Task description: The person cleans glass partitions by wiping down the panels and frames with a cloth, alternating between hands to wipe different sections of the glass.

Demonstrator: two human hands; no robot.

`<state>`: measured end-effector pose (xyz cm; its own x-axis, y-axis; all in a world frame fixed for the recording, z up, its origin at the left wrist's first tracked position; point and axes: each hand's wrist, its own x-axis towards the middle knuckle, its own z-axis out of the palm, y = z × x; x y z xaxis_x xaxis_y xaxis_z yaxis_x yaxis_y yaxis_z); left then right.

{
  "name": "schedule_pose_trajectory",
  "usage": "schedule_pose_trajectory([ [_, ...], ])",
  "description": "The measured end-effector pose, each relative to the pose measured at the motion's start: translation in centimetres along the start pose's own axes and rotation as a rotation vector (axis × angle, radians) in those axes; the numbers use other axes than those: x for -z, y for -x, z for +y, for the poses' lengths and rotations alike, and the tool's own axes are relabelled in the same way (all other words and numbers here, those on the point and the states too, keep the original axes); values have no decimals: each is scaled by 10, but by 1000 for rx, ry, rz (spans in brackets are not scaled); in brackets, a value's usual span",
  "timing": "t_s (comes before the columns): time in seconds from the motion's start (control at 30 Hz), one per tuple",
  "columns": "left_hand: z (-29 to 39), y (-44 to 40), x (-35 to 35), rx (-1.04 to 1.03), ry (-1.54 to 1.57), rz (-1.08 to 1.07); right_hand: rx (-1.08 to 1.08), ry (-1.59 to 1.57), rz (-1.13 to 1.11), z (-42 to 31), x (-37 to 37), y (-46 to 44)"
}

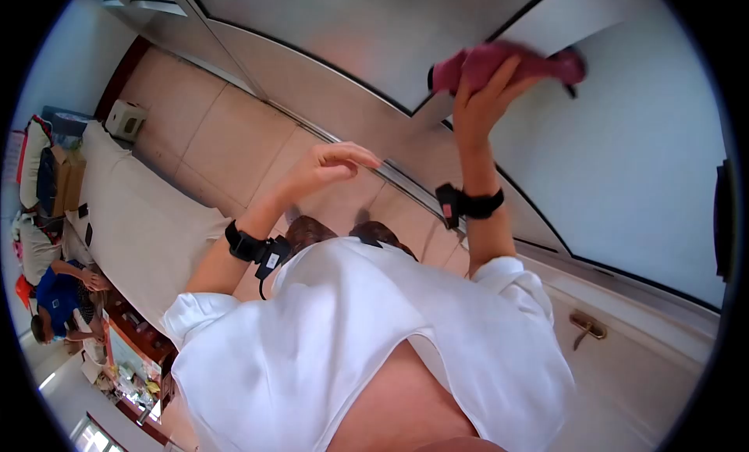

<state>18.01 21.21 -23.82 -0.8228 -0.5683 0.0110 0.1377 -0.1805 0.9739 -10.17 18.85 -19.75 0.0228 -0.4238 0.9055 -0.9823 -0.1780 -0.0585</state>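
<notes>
My right hand (484,101) is raised at the upper right, its fingers wrapped round a dark pink cloth (507,62). The cloth is bunched up and lies against or close to the frosted glass panel (343,30) of a metal-framed door; whether it touches cannot be told. My left hand (335,165) is held out in front of my body with nothing in it, fingers stretched and thumb a little apart, near the metal floor track (406,183). A black strap with a small device sits on each forearm.
A covered bed or couch (140,210) is at left, with pillows and boxes beyond it. A person in blue (62,292) sits at the far left near a cluttered table (129,358). A white stool (126,119) stands on the tiled floor. A door handle (587,325) is at lower right.
</notes>
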Motion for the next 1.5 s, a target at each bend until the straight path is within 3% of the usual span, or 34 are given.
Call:
schedule_pose_trajectory([
  [0.17,-50,11,8,215,-155,35,-224,215,-194,1,21,140],
  [0.23,-61,15,8,240,-181,23,-514,40,-352,-12,38,173],
  [0.37,-78,18,11,337,-213,9,-653,26,-329,-29,73,213],
  [0.43,-88,26,14,387,-222,-43,-1410,-580,-339,-36,89,242],
  [0.47,-91,27,12,354,-219,-40,-1661,-676,-276,-36,89,266],
  [0.5,-92,26,8,322,-216,-37,-1674,-678,-255,-52,98,256],
  [0.57,-82,20,-5,276,-244,-19,-1728,-1331,-7,-102,134,201],
  [0.6,-73,17,-9,219,-250,25,-1788,-1386,104,-118,137,189],
  [0.73,-44,12,-12,95,-139,108,-1743,-1712,300,-158,150,133],
  [0.8,-33,9,-13,-237,-164,316,-1530,-2061,348,-175,153,106],
  [0.83,-23,11,-13,-236,-169,313,-1528,-2065,354,-175,151,107],
  [0.9,-3,18,-17,-367,-557,352,-1525,-2282,340,-171,149,112],
  [0.93,-2,19,-19,-369,-566,357,-1520,-2294,337,-171,145,112],
  [1.0,0,16,-30,-250,-358,72,-1591,-1949,198,-171,136,106],
  [1.03,1,18,-38,-254,-368,86,-1586,-1965,184,-171,124,112],
  [1.1,5,22,-50,53,23,24,-1078,-1073,-338,-177,91,125],
  [1.13,9,22,-47,48,10,37,-809,-580,-425,-196,99,96],
  [1.2,12,18,-38,274,442,108,-670,-530,-478,-198,109,74],
  [1.23,14,15,-36,262,430,123,-533,-463,-526,-193,114,69],
  [1.3,26,12,-34,229,683,105,-591,-627,-470,-177,126,66],
  [1.4,53,9,-45,150,541,150,-1076,-824,-387,-152,134,68],
  [1.43,57,6,-49,101,486,163,-1072,-834,-391,-147,131,70],
  [1.5,56,1,-53,95,424,152,-1381,-1337,-558,-140,129,71],
])
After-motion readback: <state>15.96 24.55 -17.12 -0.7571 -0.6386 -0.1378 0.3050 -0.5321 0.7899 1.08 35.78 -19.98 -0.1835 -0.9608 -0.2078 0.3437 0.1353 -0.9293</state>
